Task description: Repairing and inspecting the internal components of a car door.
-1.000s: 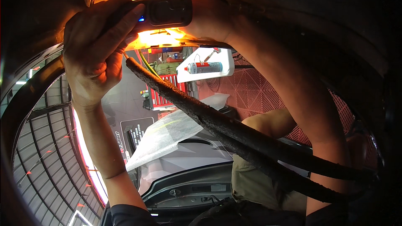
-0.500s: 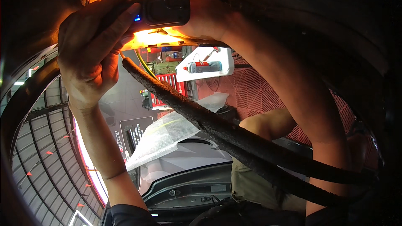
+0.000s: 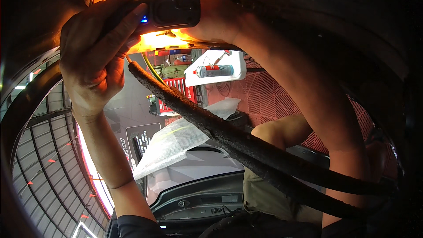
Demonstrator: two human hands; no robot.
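My left hand (image 3: 93,55) is raised at the upper left, fingers and thumb closed around a slim black hand-held work light (image 3: 174,12). Small blue indicators glow on the lamp's near face beside my thumb. Strong warm light spills above and below it onto the dark surface behind. From the lower right my right arm bends up and over, and my right hand (image 3: 216,24) disappears behind the lamp; its fingers are hidden. Two dark, rough-sleeved hoses (image 3: 189,108) run diagonally below both hands, and a thin yellow-green wire (image 3: 152,67) hangs near their upper end.
Dark curved panels frame the view. Beyond the opening are a white tray (image 3: 240,75) with a spray can (image 3: 213,70), a red tool cabinet (image 3: 178,90), translucent sheeting (image 3: 169,147), and a vehicle interior trim panel (image 3: 194,202). Red grid flooring (image 3: 264,92) lies at right.
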